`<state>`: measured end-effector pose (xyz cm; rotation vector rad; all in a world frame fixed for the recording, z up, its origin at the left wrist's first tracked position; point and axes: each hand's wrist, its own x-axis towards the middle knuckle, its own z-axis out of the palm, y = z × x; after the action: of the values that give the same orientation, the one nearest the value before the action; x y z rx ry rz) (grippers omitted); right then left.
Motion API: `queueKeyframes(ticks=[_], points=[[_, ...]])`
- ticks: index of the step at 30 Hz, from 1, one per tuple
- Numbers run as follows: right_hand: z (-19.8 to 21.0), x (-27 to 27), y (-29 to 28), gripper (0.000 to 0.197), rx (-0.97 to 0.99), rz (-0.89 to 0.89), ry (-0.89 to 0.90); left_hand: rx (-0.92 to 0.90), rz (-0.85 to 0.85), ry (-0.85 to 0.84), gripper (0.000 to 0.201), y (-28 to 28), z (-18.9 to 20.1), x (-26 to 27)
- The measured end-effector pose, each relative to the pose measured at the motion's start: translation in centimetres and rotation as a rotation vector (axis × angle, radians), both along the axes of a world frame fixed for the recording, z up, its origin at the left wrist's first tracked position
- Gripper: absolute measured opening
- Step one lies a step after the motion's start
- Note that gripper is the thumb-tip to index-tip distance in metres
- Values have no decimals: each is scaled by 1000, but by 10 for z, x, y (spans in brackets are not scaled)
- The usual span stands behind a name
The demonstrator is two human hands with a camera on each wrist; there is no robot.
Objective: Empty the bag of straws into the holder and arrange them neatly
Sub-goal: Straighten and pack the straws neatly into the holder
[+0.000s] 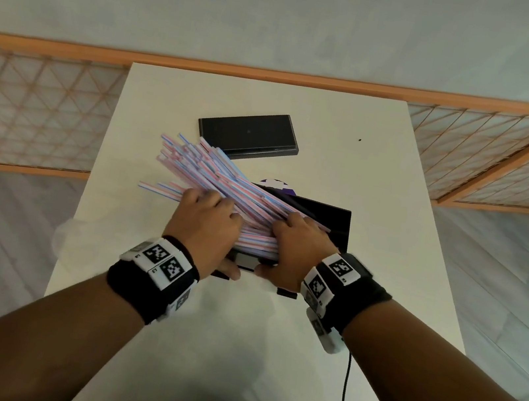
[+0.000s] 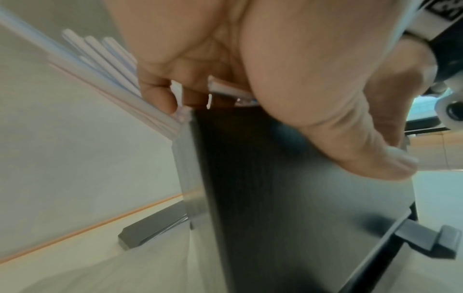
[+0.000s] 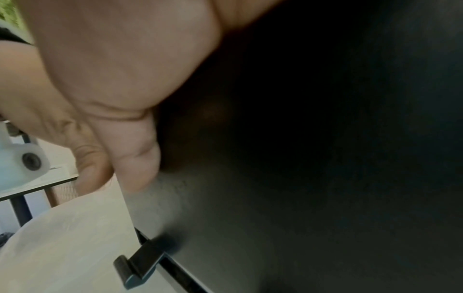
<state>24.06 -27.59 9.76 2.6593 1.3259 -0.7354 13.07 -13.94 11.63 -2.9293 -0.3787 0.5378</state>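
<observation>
The straws [image 1: 211, 178] lie in a splayed heap across the open top of the black holder [image 1: 326, 217], their far ends fanning past its left edge over the counter [image 1: 365, 167]. The left hand [image 1: 207, 222] curls its grip over the bundle and the right hand [image 1: 301, 241] clasps the straws from the other side, both thumbs braced on the holder's front, probably to squeeze the straws parallel so they drop in. A separate black lid [image 1: 249, 132] lies farther back, apart from the work.

Legible text: none. Wrist bands [image 1: 160, 261] carry black-and-white square code markers, each with a small character beside it, too small to read. Purple-and-white printed item [image 1: 277, 185] behind the holder: print indecipherable.
</observation>
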Motion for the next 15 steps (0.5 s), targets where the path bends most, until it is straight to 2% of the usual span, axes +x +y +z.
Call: queueKeyframes(ticks=[3,8,13,15], points=[[-2,-2,1,66,-25,-18,5,-15,-32,-27,81,-5,-4,-1],[-3,-3,0,68,-66,-39,-83,-106,-36,-49,70,-15,-19,-2],[-7,-7,-2,76,-66,-125,-6,-231,-28,-88,58,-13,-28,-3],[-7,-8,-2,75,-64,-108,-32,-250,-18,-84,56,-13,-29,-4]])
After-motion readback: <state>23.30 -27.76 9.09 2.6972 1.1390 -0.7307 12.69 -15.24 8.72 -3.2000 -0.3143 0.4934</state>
